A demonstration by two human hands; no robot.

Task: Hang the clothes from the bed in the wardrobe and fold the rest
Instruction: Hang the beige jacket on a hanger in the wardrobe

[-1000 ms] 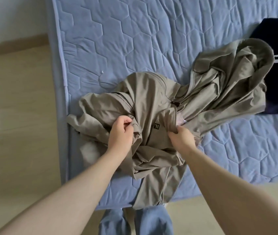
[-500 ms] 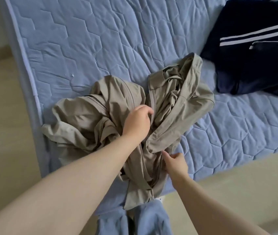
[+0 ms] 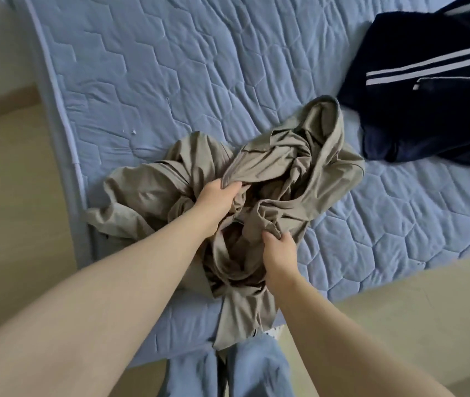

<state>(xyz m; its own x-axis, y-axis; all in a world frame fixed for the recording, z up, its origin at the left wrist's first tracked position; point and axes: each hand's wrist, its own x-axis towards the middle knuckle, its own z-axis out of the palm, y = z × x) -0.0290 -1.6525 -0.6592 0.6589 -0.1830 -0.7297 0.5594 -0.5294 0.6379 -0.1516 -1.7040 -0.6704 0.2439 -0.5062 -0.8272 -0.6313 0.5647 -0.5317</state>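
Jacket, beige, crumpled on bed: L hand grips upper fold, R hand lower bunch.

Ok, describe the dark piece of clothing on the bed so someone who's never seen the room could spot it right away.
Start at the blue quilted bed and look to its right side, past the crumpled beige jacket near the edge. The dark piece of clothing lies there untouched, navy with two thin white stripes.
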